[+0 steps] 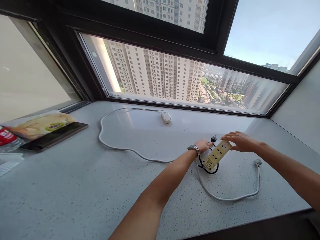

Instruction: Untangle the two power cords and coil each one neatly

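A cream power strip [216, 155] lies on the speckled grey window ledge [87, 186]. My right hand [238, 140] rests on its far end, fingers curled over it. My left hand [203, 145], with a metal watch on the wrist, is closed on a black plug [213, 138] just left of the strip. A black cord [209, 170] loops under the strip. The strip's white cable [232, 197] curves to a grey plug [257, 162] at the right.
A long white cable [117, 146] with a small white switch box [166, 116] runs across the ledge toward the window. At the left lie a dark tablet [53, 136], a yellow snack bag [37, 125] and a plastic bottle [7, 140]. The ledge's front edge is near.
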The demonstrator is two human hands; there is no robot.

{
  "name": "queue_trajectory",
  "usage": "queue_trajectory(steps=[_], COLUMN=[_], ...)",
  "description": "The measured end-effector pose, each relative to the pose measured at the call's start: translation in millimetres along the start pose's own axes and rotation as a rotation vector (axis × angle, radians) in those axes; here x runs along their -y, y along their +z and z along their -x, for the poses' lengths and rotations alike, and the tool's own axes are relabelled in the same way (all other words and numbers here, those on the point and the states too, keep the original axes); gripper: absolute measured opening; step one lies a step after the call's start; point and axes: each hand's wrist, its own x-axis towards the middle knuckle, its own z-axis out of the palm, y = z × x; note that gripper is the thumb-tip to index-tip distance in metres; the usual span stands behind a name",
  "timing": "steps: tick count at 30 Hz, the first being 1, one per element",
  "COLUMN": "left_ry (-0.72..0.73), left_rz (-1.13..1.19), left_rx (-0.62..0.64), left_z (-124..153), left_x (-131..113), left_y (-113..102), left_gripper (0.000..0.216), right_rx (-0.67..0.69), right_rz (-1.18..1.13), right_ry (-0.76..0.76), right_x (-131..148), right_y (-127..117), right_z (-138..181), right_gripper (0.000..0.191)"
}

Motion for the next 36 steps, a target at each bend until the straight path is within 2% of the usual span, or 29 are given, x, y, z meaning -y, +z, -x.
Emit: queue_trajectory(steps=[2, 4, 7, 11, 13, 15, 16, 19, 20, 21, 23, 26, 28, 31, 33, 36], left_ry=[0.079, 0.145, 0.207, 0.227, 0.271, 0.345, 0.371, 0.395, 0.408, 0.428, 0.472, 0.537, 0.577, 0.577, 0.563, 0.559], left_rz=[-0.044, -0.075, -0.129, -0.238, -0.386, -0.577, -0.662, -0.815, -0.844, -0.865, -0.880, -0.806, -0.694, -0.551, -0.519, -0.541], left_rx=[-0.047, -0.074, -0.091, -0.038, 0.048, 0.123, 0.140, 0.111, 0.093, 0.072, 0.026, -0.136, -0.333, -0.591, -0.654, -0.654], left_z=[-1.4, 3.6, 20.9, 55.3, 73.3, 89.0, 95.5, 108.5, 111.3, 113.8, 119.5, 132.8, 144.3, 160.1, 167.1, 172.3], left_x=[3.1, 5.4, 9.2, 14.8, 16.6, 18.2, 19.3, 24.8, 27.3, 30.0, 35.5, 43.7, 49.8, 60.4, 67.6, 75.9], left_y=[7.0, 5.0, -10.0, -32.1, -37.3, -37.3, -35.7, -29.4, -28.1, -27.7, -29.8, -38.1, -44.1, -50.7, -53.4, -56.1], left_gripper=[0.041, 0.037, 0.041, 0.058, 0.073, 0.082, 0.085, 0.090, 0.089, 0.087, 0.081, 0.064, 0.049, 0.031, 0.026, 0.023], right_rx=[0.013, 0.041, 0.075, 0.147, 0.138, 0.074, 0.023, -0.227, -0.340, -0.440, -0.568, -0.531, -0.428, -0.282, -0.243, -0.214], right_rz=[0.033, 0.063, 0.084, 0.063, 0.031, -0.020, -0.048, -0.097, -0.090, -0.069, -0.005, 0.059, 0.062, 0.039, 0.029, 0.016], right_ry=[0.022, 0.034, 0.088, 0.280, 0.374, 0.454, 0.501, 0.593, 0.555, 0.440, 0.258, 0.168, 0.151, 0.127, 0.136, 0.171], right_x=[-3.0, -5.2, -5.9, -7.6, -7.6, -0.7, 7.3, 52.3, 72.7, 93.9, 132.7, 162.1, 158.4, 132.7, 112.9, 82.4], right_y=[17.6, 30.8, 42.0, 46.7, 47.1, 46.7, 46.4, 47.9, 50.0, 53.3, 62.6, 77.8, 84.5, 88.3, 89.3, 92.9], right_z=[-8.0, -15.8, -23.3, -16.9, -7.3, 3.4, 8.2, 17.1, 17.3, 15.6, 6.3, -20.8, -42.3, -67.4, -75.7, -76.6], right_gripper=[0.058, 0.059, 0.062, 0.069, 0.060, 0.039, 0.034, 0.056, 0.059, 0.053, 0.044, 0.048, 0.046, 0.038, 0.035, 0.036])
